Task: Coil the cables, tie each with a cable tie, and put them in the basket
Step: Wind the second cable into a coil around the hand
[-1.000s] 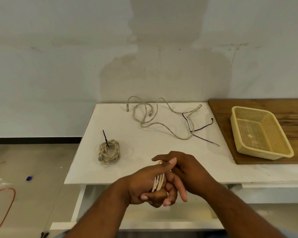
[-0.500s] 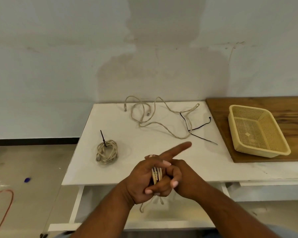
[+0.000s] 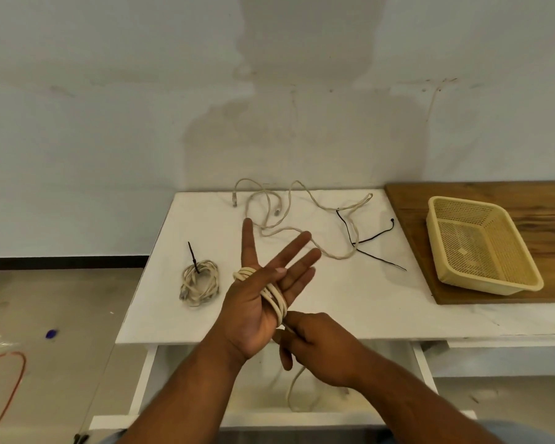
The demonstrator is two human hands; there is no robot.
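Note:
My left hand [image 3: 260, 302] is held palm up over the table's front edge, fingers spread and straight. Several loops of a beige cable [image 3: 274, 298] are wound across its palm. My right hand [image 3: 314, 346], just below and to the right, pinches the cable's free end, and the loose tail [image 3: 293, 392] hangs down in front of the table. A coiled beige cable [image 3: 201, 280] with a black tie sticking up lies on the table to the left. A loose beige cable [image 3: 289, 216] sprawls at the back. Black cable ties [image 3: 364, 243] lie beside it. The yellow basket [image 3: 442, 277] stands empty at the right.
The white table [image 3: 350, 293] meets a wooden top [image 3: 526, 200] on the right, which bears the basket. A wall rises close behind. On the floor at left lie an orange cord [image 3: 12, 379] and a small blue object [image 3: 51, 333].
My left hand has opened from a closed grip to spread fingers, palm up. My right hand has drawn back below it, pulling the cable's end. The wound loops now show on the palm.

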